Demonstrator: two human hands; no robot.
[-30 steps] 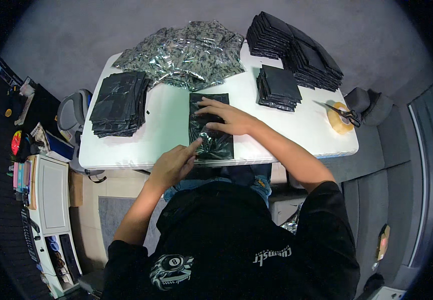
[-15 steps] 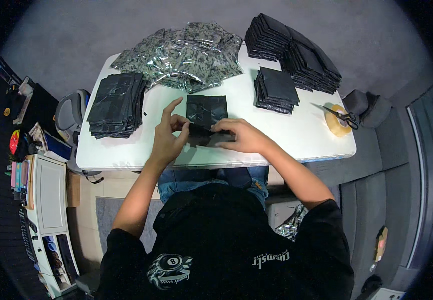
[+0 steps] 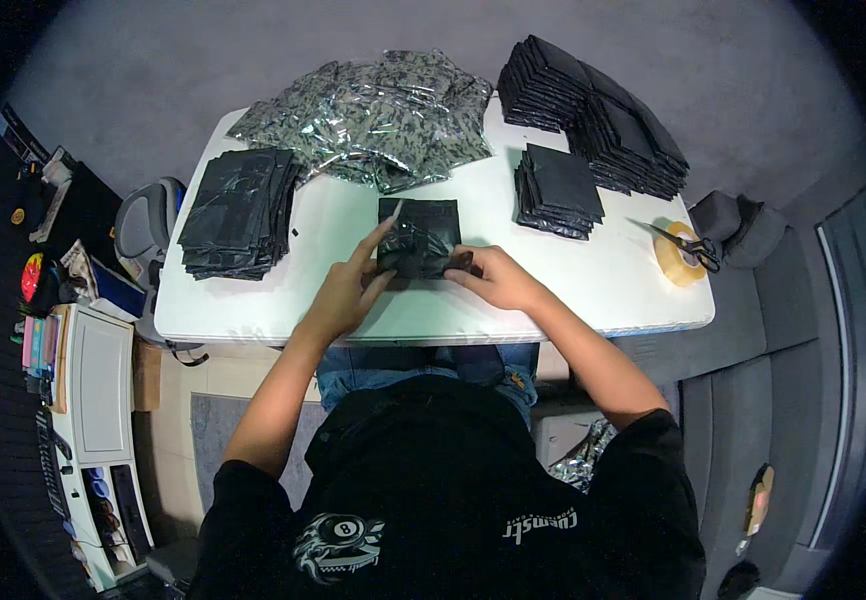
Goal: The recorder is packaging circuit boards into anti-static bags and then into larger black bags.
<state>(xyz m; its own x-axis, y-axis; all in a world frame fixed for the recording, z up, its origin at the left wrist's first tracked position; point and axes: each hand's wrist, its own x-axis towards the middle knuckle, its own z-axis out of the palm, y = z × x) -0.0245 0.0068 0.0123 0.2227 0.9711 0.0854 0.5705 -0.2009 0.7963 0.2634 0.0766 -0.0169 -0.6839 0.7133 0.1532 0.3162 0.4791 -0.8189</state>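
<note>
Packet (image 3: 421,226) sits center of frame, flat on the table (image 3: 318,305), black plastic, roughly square, some glare on it. Both hands on its lower part.

Left hand (image 3: 351,290): at the packet's lower left. Index finger stretched up along the left side, thumb at the lower left corner. Other fingers curled, partly hidden; can't tell if they grip.

Right hand (image 3: 493,278): at the lower right corner, thumb below and fingers above, pinching the edge.

Around it:
- Left stack (image 3: 238,215): black flat packets, left part of the table, edges uneven.
- Camo pile (image 3: 368,125): green-grey pattern in shiny clear wrap, top of frame, just above the packet.
- Small stack (image 3: 561,180): black packets, right of center.
- Big stack (image 3: 613,115): black packets, upper right, more than one column, beyond the small stack.
- Tape roll (image 3: 671,262): yellowish, right end of the table, scissors (image 3: 698,250) lying across it, dark handles to the right.

Off the table: white cabinet (image 3: 105,385) lower left, grey sofa (image 3: 743,400) at right.
</note>
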